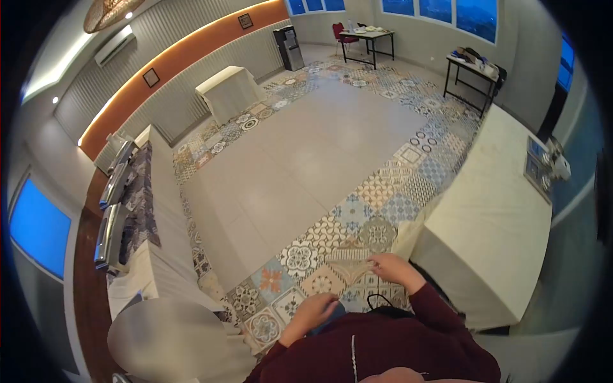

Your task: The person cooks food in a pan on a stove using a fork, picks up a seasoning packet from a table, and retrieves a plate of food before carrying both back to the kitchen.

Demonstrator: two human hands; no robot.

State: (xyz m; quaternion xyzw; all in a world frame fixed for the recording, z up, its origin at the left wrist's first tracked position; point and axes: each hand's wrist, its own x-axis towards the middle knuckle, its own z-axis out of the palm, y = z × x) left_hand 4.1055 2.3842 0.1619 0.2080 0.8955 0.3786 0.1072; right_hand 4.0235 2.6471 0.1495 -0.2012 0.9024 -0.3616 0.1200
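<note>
Below the camera, my left hand (pixel 314 311) is held in front of my body, over the patterned tiles (pixel 300 257), its fingers loosely together and pointing right; whether anything is between them is too small to tell. My right hand (pixel 391 268) is raised a little farther forward, beside the near corner of a cloth-covered table (pixel 491 210), with its fingers bent towards the left. Neither hand touches the table. A dark looped cord (pixel 379 299) shows between the hands, near the dark red top.
Chafing dishes (pixel 112 236) line a covered counter (pixel 167 223) at left. A draped table (pixel 228 92) stands by the far wall, near a water dispenser (pixel 289 48). Two black-legged tables (pixel 369 35) and a red chair (pixel 341 35) are at the back. A metal-framed item (pixel 538 167) sits on the right table.
</note>
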